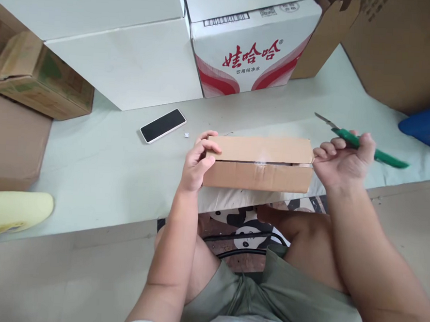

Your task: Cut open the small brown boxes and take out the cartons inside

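Note:
A long brown cardboard box (232, 174) lies near the front edge of the table. A narrow dark gap runs along its front between the top flap and the front wall, with a shiny bit of clear tape at the middle. Gripping the box's left end is my left hand (197, 165), thumb in front and fingers over the top. My right hand (346, 164) is closed around a green-handled knife (388, 158), its thin blade bare and pointing up to the left. The fingertips of that hand also touch the box's right end.
A black-screened phone (163, 126) and a small white scrap (186, 135) lie left of the box. Behind stand white cartons (129, 68) and a red-and-white carton (257, 61). A yellow object (15, 209) is at left, a blue container (426, 126) at right.

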`<state>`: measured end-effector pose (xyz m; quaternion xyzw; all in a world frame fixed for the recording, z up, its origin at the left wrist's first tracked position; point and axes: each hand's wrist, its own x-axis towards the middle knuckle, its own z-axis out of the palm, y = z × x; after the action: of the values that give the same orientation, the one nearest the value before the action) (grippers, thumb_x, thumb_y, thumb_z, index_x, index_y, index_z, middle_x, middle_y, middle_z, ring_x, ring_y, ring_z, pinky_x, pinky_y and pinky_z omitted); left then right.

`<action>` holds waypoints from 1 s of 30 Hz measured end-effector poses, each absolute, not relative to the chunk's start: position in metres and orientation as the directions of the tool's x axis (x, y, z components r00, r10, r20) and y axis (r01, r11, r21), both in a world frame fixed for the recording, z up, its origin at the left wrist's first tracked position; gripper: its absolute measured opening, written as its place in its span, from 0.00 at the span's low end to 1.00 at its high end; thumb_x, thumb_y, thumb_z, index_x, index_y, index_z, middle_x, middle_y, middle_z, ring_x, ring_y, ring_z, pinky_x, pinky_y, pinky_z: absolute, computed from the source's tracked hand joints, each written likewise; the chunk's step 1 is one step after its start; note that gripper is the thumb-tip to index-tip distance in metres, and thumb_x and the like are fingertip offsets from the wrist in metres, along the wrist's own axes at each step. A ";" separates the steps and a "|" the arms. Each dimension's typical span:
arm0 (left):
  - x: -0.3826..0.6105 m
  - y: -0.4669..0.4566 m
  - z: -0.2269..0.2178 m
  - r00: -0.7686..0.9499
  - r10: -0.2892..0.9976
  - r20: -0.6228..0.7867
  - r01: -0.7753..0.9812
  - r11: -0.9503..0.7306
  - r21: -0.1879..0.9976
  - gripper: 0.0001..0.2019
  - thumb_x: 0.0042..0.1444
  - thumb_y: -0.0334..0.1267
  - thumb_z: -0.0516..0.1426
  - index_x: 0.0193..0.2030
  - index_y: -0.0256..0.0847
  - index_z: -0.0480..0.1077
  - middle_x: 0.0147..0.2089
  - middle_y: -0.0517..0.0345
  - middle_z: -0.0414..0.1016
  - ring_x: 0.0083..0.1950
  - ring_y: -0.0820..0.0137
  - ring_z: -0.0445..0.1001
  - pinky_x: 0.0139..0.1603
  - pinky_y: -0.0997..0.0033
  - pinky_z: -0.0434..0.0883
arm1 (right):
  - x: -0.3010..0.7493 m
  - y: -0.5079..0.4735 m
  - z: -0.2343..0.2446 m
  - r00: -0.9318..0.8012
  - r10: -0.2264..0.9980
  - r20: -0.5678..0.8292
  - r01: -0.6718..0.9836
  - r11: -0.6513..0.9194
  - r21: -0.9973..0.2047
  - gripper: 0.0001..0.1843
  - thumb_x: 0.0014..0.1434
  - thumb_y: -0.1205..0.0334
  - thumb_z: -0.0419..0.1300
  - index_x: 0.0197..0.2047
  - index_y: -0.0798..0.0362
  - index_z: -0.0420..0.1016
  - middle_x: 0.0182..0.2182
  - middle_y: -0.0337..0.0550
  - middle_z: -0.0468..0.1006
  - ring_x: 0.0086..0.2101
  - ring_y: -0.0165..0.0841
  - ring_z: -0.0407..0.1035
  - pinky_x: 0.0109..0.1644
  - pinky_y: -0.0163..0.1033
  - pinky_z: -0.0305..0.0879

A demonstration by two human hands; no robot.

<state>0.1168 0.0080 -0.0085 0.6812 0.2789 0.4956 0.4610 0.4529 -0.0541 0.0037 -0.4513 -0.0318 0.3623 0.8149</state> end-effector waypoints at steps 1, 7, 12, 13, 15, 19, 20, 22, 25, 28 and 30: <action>0.118 0.008 -0.009 0.347 0.837 0.423 -0.074 -0.425 0.902 0.06 0.58 0.41 0.58 0.39 0.47 0.75 0.55 0.51 0.76 0.69 0.50 0.70 0.64 0.46 0.72 | 0.452 -0.053 0.009 0.747 0.604 -0.276 -0.555 0.339 -0.760 0.24 0.51 0.43 0.67 0.28 0.47 0.57 0.15 0.24 0.52 0.14 0.21 0.43 0.15 0.30 0.40; 0.124 0.006 -0.008 0.333 0.841 0.426 -0.056 -0.434 0.899 0.05 0.58 0.39 0.56 0.39 0.46 0.73 0.54 0.50 0.77 0.69 0.49 0.71 0.64 0.44 0.73 | 0.432 -0.058 0.055 0.764 0.517 -0.385 -0.641 0.546 -0.539 0.12 0.69 0.54 0.58 0.34 0.49 0.68 0.19 0.25 0.61 0.14 0.18 0.60 0.14 0.19 0.49; 0.127 0.004 -0.007 0.342 0.854 0.392 -0.048 -0.401 0.915 0.06 0.58 0.39 0.56 0.39 0.45 0.74 0.56 0.49 0.76 0.70 0.49 0.70 0.61 0.45 0.75 | 0.421 -0.075 0.076 0.702 0.646 -0.298 -0.706 0.578 -0.409 0.21 0.75 0.57 0.50 0.28 0.51 0.65 0.19 0.27 0.67 0.18 0.20 0.69 0.19 0.21 0.64; 0.127 0.003 -0.007 0.347 0.854 0.388 -0.048 -0.397 0.917 0.06 0.58 0.39 0.56 0.39 0.45 0.74 0.56 0.49 0.76 0.70 0.49 0.71 0.61 0.45 0.75 | 0.421 -0.077 0.077 0.701 0.679 -0.218 -0.696 0.587 -0.414 0.20 0.73 0.55 0.53 0.28 0.51 0.67 0.19 0.27 0.70 0.17 0.19 0.68 0.18 0.21 0.64; 0.128 0.002 -0.007 0.352 0.852 0.386 -0.050 -0.395 0.917 0.06 0.58 0.40 0.57 0.38 0.45 0.74 0.54 0.49 0.76 0.69 0.49 0.71 0.60 0.46 0.75 | 0.419 -0.082 0.075 0.681 0.732 -0.013 -0.643 0.589 -0.490 0.16 0.63 0.48 0.66 0.30 0.50 0.73 0.21 0.26 0.74 0.14 0.18 0.63 0.14 0.23 0.58; 0.129 -0.001 -0.008 0.349 0.853 0.389 -0.064 -0.392 0.918 0.06 0.57 0.42 0.58 0.37 0.46 0.74 0.54 0.50 0.76 0.68 0.49 0.72 0.61 0.46 0.74 | 0.398 -0.088 0.072 0.594 0.736 0.326 -0.299 0.577 -0.760 0.20 0.43 0.46 0.77 0.29 0.46 0.74 0.20 0.26 0.75 0.11 0.22 0.52 0.07 0.29 0.41; 0.130 -0.001 -0.008 0.346 0.854 0.389 -0.070 -0.389 0.918 0.06 0.57 0.43 0.59 0.37 0.46 0.74 0.54 0.50 0.76 0.68 0.49 0.72 0.61 0.46 0.73 | 0.389 -0.089 0.072 0.596 0.706 0.383 -0.194 0.589 -0.784 0.19 0.44 0.48 0.76 0.29 0.46 0.73 0.20 0.26 0.74 0.11 0.23 0.53 0.06 0.29 0.40; 0.131 -0.001 -0.010 0.346 0.856 0.384 -0.078 -0.382 0.921 0.07 0.57 0.45 0.59 0.37 0.46 0.74 0.53 0.50 0.75 0.68 0.49 0.71 0.63 0.45 0.72 | 0.373 -0.090 0.071 0.626 0.618 0.475 -0.031 0.629 -0.777 0.19 0.47 0.50 0.75 0.30 0.48 0.70 0.19 0.26 0.71 0.12 0.24 0.58 0.07 0.28 0.43; 0.131 0.001 -0.012 0.352 0.859 0.371 -0.078 -0.368 0.927 0.08 0.58 0.47 0.60 0.38 0.47 0.73 0.54 0.51 0.75 0.69 0.48 0.70 0.63 0.46 0.72 | 0.359 -0.091 0.068 0.652 0.551 0.521 0.076 0.636 -0.768 0.20 0.51 0.49 0.74 0.31 0.50 0.69 0.21 0.27 0.68 0.17 0.23 0.65 0.11 0.26 0.54; 0.131 0.004 -0.014 0.364 0.855 0.370 -0.071 -0.370 0.926 0.09 0.58 0.48 0.59 0.39 0.47 0.73 0.57 0.51 0.74 0.70 0.49 0.70 0.62 0.47 0.72 | 0.358 -0.090 0.065 0.650 0.536 0.539 0.108 0.637 -0.763 0.22 0.52 0.47 0.74 0.31 0.50 0.67 0.23 0.28 0.67 0.18 0.22 0.65 0.12 0.25 0.56; 0.131 0.005 -0.015 0.370 0.850 0.376 -0.064 -0.380 0.923 0.09 0.58 0.48 0.59 0.39 0.47 0.72 0.58 0.50 0.73 0.70 0.49 0.69 0.61 0.48 0.73 | 0.358 -0.089 0.065 0.666 0.535 0.520 0.089 0.635 -0.767 0.23 0.53 0.46 0.73 0.31 0.51 0.66 0.22 0.27 0.67 0.17 0.21 0.63 0.12 0.25 0.55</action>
<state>0.1307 0.0048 -0.0153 0.6775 0.2898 0.4807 0.4752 0.3582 -0.0894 0.0650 -0.4049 -0.3853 0.1360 0.8180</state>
